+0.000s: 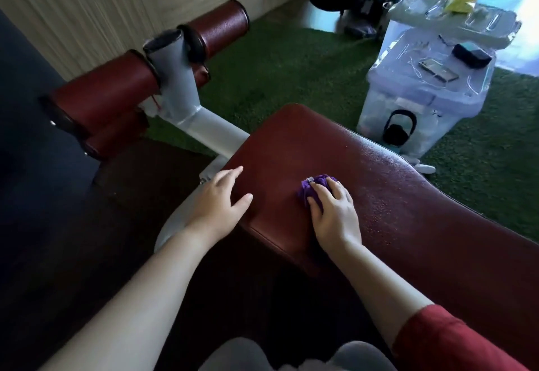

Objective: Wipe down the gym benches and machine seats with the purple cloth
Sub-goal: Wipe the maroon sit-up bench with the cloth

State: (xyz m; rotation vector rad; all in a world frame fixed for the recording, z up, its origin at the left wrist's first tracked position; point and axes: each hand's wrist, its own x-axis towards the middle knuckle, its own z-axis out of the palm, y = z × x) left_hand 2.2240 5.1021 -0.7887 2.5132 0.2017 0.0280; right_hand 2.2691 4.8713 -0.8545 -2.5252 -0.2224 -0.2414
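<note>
Bare bench pad (pixel 408 210) beyond cloth (pixel 316 189)

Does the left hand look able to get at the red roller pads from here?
Probably, with a lean. The left hand rests open on the bench edge, holding nothing, and only the bare white tube lies between it and the roller pads.

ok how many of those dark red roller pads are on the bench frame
4, all around the white post: upper left roller pad, upper right roller pad, lower left roller pad, and lower right roller pad, mostly hidden.
</note>
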